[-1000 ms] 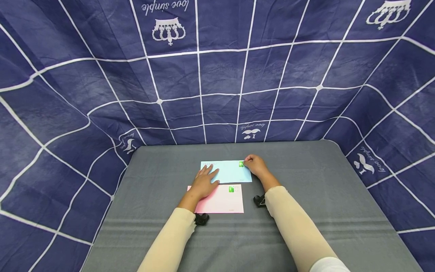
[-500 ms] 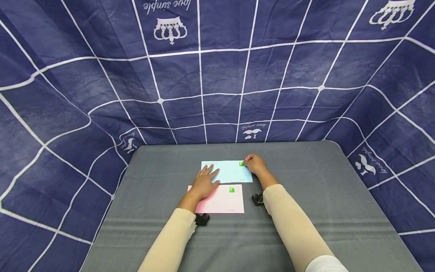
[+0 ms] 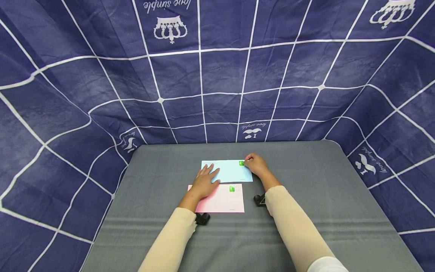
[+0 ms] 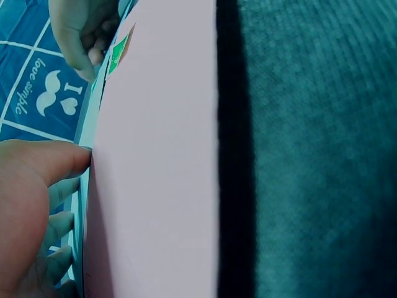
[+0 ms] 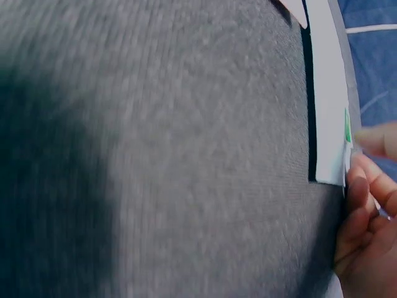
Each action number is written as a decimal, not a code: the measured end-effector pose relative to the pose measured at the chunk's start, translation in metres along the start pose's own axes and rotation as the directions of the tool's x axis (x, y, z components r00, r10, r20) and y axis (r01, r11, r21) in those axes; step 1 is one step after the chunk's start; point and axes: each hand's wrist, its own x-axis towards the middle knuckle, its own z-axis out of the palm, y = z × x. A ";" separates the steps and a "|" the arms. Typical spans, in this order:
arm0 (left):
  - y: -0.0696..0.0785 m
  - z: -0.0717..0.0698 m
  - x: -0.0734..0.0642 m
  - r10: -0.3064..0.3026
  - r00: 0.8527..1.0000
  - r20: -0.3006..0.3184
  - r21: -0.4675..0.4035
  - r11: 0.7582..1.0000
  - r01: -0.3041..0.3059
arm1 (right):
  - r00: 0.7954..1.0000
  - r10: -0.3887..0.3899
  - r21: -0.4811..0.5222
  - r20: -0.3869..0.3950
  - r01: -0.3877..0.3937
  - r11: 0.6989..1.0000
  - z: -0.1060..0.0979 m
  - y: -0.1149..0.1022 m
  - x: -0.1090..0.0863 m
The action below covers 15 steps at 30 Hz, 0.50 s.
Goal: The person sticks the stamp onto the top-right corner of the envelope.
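Note:
A light blue envelope (image 3: 234, 172) lies flat, with a green stamp (image 3: 241, 163) at its upper right corner. My left hand (image 3: 204, 185) rests on its left part, fingers spread, with the wrist over a pink envelope (image 3: 221, 202) lying nearer. The pink envelope bears its own green stamp (image 3: 232, 188). At the blue envelope's upper right corner, my right hand (image 3: 256, 165) has curled fingers; its thumb and forefinger pinch the edge of the stamp (image 5: 348, 127) in the right wrist view. The fingers partly hide that corner.
Grey cloth covers the table (image 3: 299, 177). Behind and at both sides hangs a dark blue curtain (image 3: 221, 75) with white lines. Black wrist cameras (image 3: 202, 218) sit under both forearms.
Both hands hold almost the same places. The right wrist shifts very slightly; the envelopes stay where they are.

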 end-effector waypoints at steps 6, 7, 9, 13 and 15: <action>0.001 0.000 -0.001 -0.005 1.000 0.002 -0.002 1.000 0.005 | 0.995 -0.078 0.031 0.055 0.076 0.997 -0.002 0.005 -0.003; 0.001 0.000 -0.001 -0.006 1.000 0.003 -0.002 1.000 0.006 | 0.995 -0.088 0.033 0.056 0.086 0.996 -0.002 0.005 -0.004; 0.001 0.000 0.000 -0.009 1.000 0.005 0.002 1.000 0.009 | 0.993 -0.108 0.026 0.053 0.106 0.994 -0.002 0.005 -0.005; 0.000 0.001 0.001 -0.010 1.000 0.005 0.003 1.000 0.010 | 0.991 -0.129 -0.007 0.035 0.129 0.992 0.000 0.006 -0.005; 0.000 0.001 0.001 -0.010 1.000 0.005 0.003 1.000 0.010 | 0.990 -0.136 -0.029 0.028 0.136 0.990 0.002 0.007 -0.004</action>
